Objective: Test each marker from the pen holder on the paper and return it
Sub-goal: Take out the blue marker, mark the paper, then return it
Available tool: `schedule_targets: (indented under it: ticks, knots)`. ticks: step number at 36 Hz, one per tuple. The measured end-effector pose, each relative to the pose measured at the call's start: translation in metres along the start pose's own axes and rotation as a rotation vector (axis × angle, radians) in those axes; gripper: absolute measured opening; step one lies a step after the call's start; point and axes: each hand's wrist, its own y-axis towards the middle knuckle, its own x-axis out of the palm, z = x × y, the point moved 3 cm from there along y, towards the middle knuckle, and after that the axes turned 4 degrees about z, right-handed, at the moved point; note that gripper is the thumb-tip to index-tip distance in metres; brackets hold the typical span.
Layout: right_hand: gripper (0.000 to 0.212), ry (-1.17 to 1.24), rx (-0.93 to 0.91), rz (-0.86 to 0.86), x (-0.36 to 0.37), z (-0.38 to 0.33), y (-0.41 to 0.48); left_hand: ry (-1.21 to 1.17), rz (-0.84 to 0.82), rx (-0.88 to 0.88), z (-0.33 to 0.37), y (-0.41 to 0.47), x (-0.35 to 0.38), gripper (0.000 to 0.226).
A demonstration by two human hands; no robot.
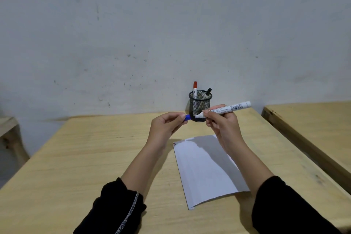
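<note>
My right hand (223,125) grips a white marker (230,108) held above the table, its uncapped tip pointing left. My left hand (167,123) pinches the marker's blue cap (188,117), a short gap from the tip. Just behind both hands stands a black mesh pen holder (200,103) at the table's far edge, with a red-capped marker (195,86) and a black-capped marker (208,92) in it. A white sheet of paper (205,171) lies flat on the table below my right hand, partly covered by my right forearm.
The wooden table (85,157) stands against a scuffed grey wall. A second wooden table (313,119) sits to the right across a narrow gap. Part of a wooden piece of furniture (9,133) shows at the left edge.
</note>
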Motion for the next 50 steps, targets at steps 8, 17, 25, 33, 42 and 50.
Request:
schedule_targets:
  ticks: [8, 17, 25, 33, 42, 50]
  knots:
    - [0.019, 0.005, 0.03, -0.031, 0.001, 0.006, -0.002, -0.069, -0.045, -0.026, -0.003, -0.007, 0.015, 0.01]
    - [0.011, 0.024, 0.031, -0.069, 0.0, 0.004, 0.0, -0.042, -0.082, -0.014, 0.001, -0.006, 0.024, 0.01]
    - [0.012, -0.151, -0.01, -0.101, 0.002, -0.004, 0.01, -0.042, -0.059, -0.03, 0.005, 0.008, 0.026, 0.017]
    - [0.013, 0.082, -0.012, -0.01, -0.014, -0.028, 0.037, -0.12, 0.015, 0.011, 0.026, 0.036, 0.031, 0.006]
    - [0.01, -0.27, -0.09, -0.111, -0.031, -0.044, 0.066, -0.141, 0.06, 0.14, 0.058, 0.073, 0.063, 0.007]
    - [0.016, -0.683, -0.083, -0.216, -0.022, -0.05, 0.096, 0.14, -0.015, 0.393, 0.075, 0.097, 0.102, 0.019]
